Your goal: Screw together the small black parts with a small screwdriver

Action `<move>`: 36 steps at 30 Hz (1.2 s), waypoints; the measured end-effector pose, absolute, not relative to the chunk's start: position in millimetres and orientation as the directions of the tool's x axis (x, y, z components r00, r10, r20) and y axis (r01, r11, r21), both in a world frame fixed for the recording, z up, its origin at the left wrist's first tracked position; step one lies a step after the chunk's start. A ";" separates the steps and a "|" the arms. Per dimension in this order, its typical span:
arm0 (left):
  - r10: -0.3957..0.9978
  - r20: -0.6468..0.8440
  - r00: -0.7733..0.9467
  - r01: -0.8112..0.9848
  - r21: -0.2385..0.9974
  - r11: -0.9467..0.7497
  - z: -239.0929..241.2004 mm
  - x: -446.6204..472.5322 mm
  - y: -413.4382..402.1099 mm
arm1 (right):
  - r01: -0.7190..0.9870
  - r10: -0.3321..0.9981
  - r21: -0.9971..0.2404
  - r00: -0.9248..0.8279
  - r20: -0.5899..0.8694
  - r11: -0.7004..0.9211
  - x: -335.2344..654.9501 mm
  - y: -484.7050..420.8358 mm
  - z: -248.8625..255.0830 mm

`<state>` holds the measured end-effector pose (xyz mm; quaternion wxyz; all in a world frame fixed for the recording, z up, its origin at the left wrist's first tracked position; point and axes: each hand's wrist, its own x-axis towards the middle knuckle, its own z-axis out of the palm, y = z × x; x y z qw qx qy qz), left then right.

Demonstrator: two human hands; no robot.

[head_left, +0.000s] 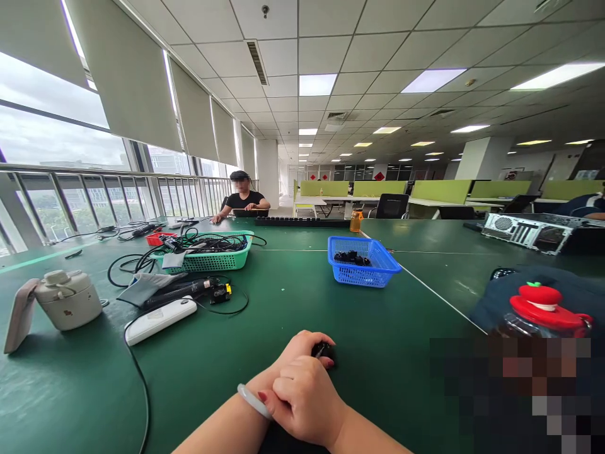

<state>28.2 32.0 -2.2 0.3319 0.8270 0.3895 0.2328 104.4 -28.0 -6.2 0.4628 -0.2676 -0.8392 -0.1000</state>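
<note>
My left hand [299,349], with a white bangle [254,402] on its wrist, rests low over the green table [265,315]. Its thumb and fingers are closed around a small black part [322,349], mostly hidden, whose kind I cannot make out. Across the left wrist lies my right hand [309,394], fingers curled in and the thumb against the bangle. Whether anything is inside those curled fingers is hidden. Farther off, a blue basket [363,275] holds several small black pieces [352,257].
A green basket [222,260] of tangled black cables stands at the left, near a white power strip [161,320] and a cream pot [69,299]. At the right are a red-lidded jar [543,309] and a metal computer case [524,232]. A person [243,198] sits across the table.
</note>
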 end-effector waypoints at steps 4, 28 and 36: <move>0.795 0.147 0.588 0.450 0.758 -0.473 2.5 26.8 26.1 | 0.545 0.321 -0.020 -0.464 0.826 0.838 105.8 -26.2 -7.6; 0.795 0.121 0.594 0.529 0.686 -0.500 -13.1 29.3 40.0 | 0.461 0.237 -0.040 -0.378 0.895 0.886 105.7 -32.8 -0.4; 0.782 0.153 0.604 0.485 0.708 -0.513 -29.0 28.1 50.6 | 0.448 0.344 -0.186 -0.303 0.889 0.875 106.9 -31.7 -1.7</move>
